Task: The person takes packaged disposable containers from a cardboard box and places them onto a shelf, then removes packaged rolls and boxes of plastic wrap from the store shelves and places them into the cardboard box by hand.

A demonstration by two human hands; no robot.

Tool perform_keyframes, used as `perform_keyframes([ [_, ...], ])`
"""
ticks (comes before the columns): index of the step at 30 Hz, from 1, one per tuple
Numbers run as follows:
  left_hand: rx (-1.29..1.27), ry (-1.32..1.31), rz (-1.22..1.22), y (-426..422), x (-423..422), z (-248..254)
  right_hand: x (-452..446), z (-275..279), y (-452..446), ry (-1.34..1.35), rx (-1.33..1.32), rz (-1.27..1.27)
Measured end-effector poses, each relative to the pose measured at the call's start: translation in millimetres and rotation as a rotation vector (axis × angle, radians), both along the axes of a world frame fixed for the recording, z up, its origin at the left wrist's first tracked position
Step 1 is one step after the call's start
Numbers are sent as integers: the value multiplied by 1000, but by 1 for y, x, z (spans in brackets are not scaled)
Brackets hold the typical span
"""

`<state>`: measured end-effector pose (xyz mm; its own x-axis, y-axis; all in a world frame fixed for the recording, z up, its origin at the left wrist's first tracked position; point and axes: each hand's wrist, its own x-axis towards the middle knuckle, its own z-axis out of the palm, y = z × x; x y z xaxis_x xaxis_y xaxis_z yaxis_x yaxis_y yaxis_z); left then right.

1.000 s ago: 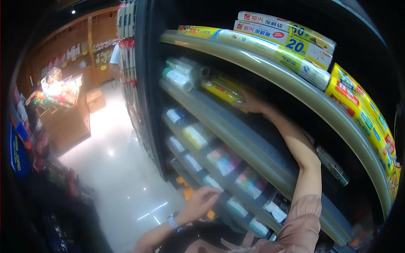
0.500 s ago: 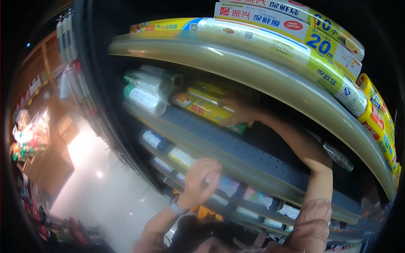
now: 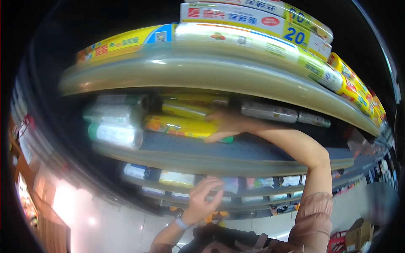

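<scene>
My right hand [image 3: 223, 125] reaches into the middle shelf, its fingers and thumb around the right end of a yellow plastic-wrapped roll [image 3: 177, 127] with a green end. Another yellow roll [image 3: 185, 109] lies just behind it, close to my fingertips. Left of these, clear and white rolls with green ends [image 3: 114, 134] are stacked. Lower down, in front of the shelf edge, my left hand [image 3: 204, 200] has loosely bent fingers that stand apart and holds nothing. Motion blurs both hands somewhat.
Above, a shelf lip [image 3: 202, 71] curves over my right arm, carrying a cling wrap box [image 3: 236, 19] and bag rolls. Silver-grey rolls [image 3: 270, 113] lie farther right on the middle shelf. Packages [image 3: 177, 178] fill lower shelves. A cardboard box [image 3: 358, 236] stands at bottom right.
My view has turned, so the shelves now run more level and more of their right side shows. My right hand remains at the yellow roll; my left hand stays low before the shelf.
</scene>
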<state>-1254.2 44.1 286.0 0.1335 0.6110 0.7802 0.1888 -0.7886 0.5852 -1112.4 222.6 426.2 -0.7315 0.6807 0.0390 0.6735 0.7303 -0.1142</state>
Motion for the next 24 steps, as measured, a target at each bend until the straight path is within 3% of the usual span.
perform_keyframes([
  [3, -119, -27, -87, -5, 4, -3, 9, 27, -41, -40, 34, -83],
  [6, -144, -62, -117, -12, 21, 2, 42, 35, -80, 151, 210, -18],
  [7, -218, -137, -213, -16, 28, 5, 53, 36, -98, 278, 153, 2],
  [11, -385, -384, -623, -37, 62, 4, 92, 27, -177, 395, 416, 95],
  [12, -481, -329, -609, -47, 68, -6, 104, 21, -200, 400, 405, 90],
  [15, -614, -253, -613, -80, 102, -9, 144, -23, -262, 406, 280, 26],
  [17, -723, -378, -747, -106, 136, -16, 177, -59, -302, 410, 194, -71],
  [19, -815, -383, -887, -131, 168, -44, 218, -110, -337, 462, 138, -142],
  [21, -1221, -290, -883, -158, 205, -78, 255, -161, -384, 624, 18, -362],
  [24, -1314, -100, -1005, -196, 261, -120, 297, -214, -466, 793, -34, -583],
])
